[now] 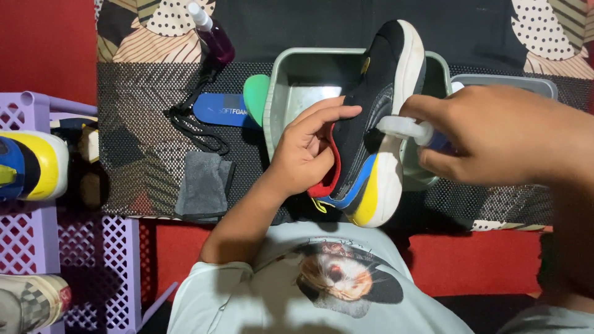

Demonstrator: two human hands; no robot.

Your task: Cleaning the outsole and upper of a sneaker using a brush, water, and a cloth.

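Note:
My left hand (307, 149) grips a black sneaker (371, 117) by its red-lined collar, fingers inside the opening. The shoe has a white sole with blue and yellow at the heel, and it is held on its side over a grey-green plastic tub (291, 80). My right hand (501, 136) holds a brush with a white handle (405, 128), and the brush end presses against the shoe's side near the sole. The bristles are hidden by the shoe and my fingers.
A spray bottle with purple liquid (213, 37), a blue insole (223, 110), black laces (192, 124) and a grey cloth (204, 185) lie on the patterned mat at left. A second tub (513, 81) sits at right. A lilac rack (37, 204) holds other sneakers at far left.

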